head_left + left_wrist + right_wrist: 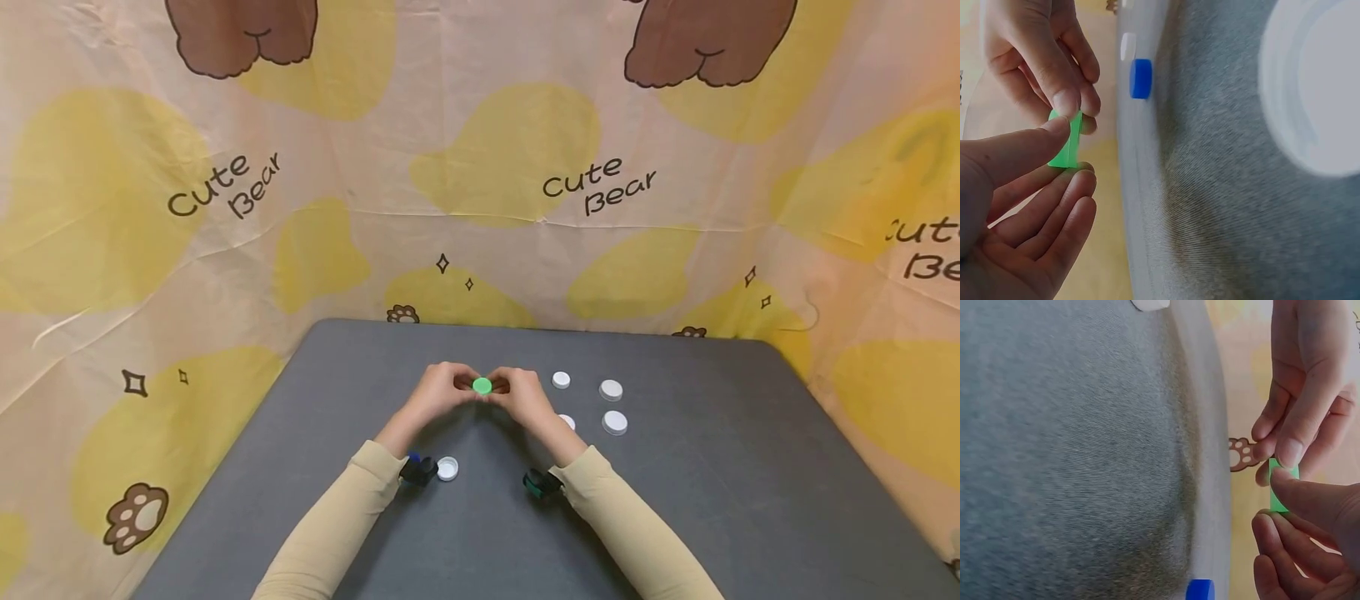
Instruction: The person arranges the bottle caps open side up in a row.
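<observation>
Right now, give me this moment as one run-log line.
left hand: pinches green cap | right hand: pinches green cap | white caps, blue cap: on table

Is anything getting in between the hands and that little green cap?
No, nothing visible is in the way. The left hand and right hand both pinch the green cap directly.

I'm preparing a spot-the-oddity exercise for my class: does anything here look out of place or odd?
Mildly: the white cap lowest in the head view appears to lie open side up, while the two rightmost white caps seem to show flat tops. The held green cap shows no visible damage.
</observation>
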A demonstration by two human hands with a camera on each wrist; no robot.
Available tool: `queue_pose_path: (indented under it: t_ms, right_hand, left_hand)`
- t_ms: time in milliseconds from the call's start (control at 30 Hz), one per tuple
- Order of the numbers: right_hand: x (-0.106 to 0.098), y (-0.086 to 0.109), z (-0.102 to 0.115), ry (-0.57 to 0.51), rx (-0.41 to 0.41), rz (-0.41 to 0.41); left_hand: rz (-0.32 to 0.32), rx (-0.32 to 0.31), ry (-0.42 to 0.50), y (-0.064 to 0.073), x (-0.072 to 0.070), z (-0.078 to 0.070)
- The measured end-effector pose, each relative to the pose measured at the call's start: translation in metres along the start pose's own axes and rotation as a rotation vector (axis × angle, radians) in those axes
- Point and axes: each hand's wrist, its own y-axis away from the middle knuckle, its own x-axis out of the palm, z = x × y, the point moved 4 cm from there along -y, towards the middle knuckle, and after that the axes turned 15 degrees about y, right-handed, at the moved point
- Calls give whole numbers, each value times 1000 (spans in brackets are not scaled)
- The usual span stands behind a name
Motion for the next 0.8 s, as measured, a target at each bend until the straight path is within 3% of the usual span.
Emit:
queue_pose_path:
  t_ms: [267,500,800]
  right_hand:
    - [1,14,0,-30,-18,22]
    - [-2,26,1,-31,-41,41]
    - [-6,38,1,-69,-121,42]
  left_hand:
    - [22,50,-14,15,5,-3]
    - [39,59,8,27,10,-7]
    - [43,116,21,40,16,-9]
